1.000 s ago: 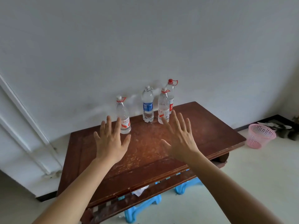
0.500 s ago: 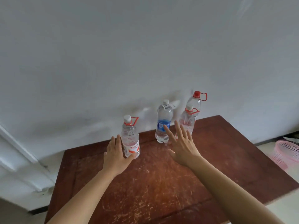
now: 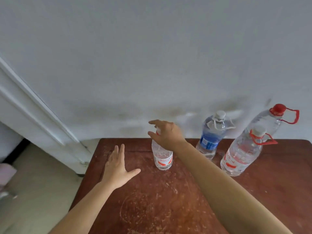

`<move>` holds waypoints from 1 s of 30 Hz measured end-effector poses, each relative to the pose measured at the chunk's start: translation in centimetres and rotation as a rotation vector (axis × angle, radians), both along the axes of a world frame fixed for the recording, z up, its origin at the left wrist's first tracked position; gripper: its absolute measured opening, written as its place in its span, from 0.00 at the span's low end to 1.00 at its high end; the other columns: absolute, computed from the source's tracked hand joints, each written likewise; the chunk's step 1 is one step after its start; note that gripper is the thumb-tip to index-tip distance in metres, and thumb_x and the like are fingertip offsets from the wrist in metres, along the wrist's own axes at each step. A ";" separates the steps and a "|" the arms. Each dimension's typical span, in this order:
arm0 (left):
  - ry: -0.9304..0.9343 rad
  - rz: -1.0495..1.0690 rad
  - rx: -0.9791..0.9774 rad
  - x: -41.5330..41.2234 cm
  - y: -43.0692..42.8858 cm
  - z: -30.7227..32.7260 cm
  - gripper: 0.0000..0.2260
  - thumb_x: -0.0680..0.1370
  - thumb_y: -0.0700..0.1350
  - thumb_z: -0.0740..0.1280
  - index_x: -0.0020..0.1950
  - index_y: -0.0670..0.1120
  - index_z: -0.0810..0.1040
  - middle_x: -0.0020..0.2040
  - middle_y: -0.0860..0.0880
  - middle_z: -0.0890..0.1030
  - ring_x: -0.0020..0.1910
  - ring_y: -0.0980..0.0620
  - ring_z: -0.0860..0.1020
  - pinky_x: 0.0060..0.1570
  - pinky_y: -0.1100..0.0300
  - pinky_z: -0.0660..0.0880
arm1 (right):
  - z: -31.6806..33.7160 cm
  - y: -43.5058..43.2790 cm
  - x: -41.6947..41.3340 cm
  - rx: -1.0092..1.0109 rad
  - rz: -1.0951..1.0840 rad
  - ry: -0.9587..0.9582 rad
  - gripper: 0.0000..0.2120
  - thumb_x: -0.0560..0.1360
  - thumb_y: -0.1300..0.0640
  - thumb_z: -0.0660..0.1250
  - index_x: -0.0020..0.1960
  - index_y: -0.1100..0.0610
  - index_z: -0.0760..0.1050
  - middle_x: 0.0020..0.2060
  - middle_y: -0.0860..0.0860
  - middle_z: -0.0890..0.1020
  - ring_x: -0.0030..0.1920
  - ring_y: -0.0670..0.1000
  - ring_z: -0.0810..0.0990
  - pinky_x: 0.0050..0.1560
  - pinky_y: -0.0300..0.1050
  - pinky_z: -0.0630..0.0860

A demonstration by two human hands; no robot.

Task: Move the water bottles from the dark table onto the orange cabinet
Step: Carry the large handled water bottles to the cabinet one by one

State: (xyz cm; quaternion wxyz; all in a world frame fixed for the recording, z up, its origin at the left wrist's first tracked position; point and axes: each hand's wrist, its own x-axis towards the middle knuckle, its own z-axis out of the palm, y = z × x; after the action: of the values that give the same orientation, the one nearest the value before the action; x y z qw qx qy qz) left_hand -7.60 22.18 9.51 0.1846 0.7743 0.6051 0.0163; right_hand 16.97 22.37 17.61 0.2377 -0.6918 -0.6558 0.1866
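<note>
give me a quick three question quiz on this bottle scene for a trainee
1. How many water bottles stand on the dark table?
2. True or false: the left hand holds a bottle.
3. The right hand is at the top of which bottle?
A) the blue-labelled bottle
B) the leftmost red-labelled bottle
C) the red-capped bottle at the back

Key
1. Four.
2. False: it is open and holds nothing.
3. B.
</note>
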 end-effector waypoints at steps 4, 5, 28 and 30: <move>-0.017 -0.032 -0.080 3.0 1.0 -1.5 0.60 0.66 0.69 0.74 0.80 0.55 0.35 0.82 0.47 0.39 0.81 0.42 0.46 0.75 0.41 0.58 | 0.0 -2.0 2.5 0.004 -0.012 0.162 0.17 0.79 0.46 0.69 0.67 0.40 0.77 0.56 0.43 0.85 0.56 0.49 0.82 0.60 0.46 0.78; -0.032 -0.067 -0.110 4.3 1.3 -2.0 0.61 0.64 0.67 0.77 0.80 0.57 0.35 0.82 0.48 0.38 0.81 0.43 0.45 0.75 0.40 0.57 | -0.1 -3.0 3.4 0.012 -0.003 0.189 0.17 0.79 0.47 0.69 0.67 0.40 0.77 0.56 0.42 0.85 0.55 0.47 0.82 0.60 0.45 0.78; 0.449 -0.809 0.049 21.6 -3.2 -7.6 0.42 0.65 0.56 0.79 0.73 0.58 0.59 0.75 0.49 0.64 0.76 0.40 0.54 0.65 0.28 0.62 | -14.8 -19.1 9.6 -0.723 -0.090 -0.296 0.53 0.73 0.44 0.74 0.83 0.54 0.41 0.70 0.57 0.72 0.60 0.59 0.80 0.54 0.54 0.79; 0.457 -0.798 0.044 21.5 -3.1 -7.7 0.43 0.65 0.57 0.79 0.74 0.58 0.59 0.74 0.49 0.64 0.76 0.41 0.56 0.66 0.30 0.63 | -15.5 -19.5 9.4 -0.687 -0.120 -0.248 0.54 0.72 0.47 0.75 0.83 0.53 0.40 0.72 0.57 0.69 0.66 0.60 0.76 0.63 0.56 0.75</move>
State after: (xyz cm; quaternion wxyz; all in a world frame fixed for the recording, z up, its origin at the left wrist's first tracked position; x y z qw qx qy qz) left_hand 13.87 19.08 1.83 0.0218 0.9343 0.2841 -0.2143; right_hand 26.32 2.91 2.08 -0.0790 -0.7859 -0.5371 0.2962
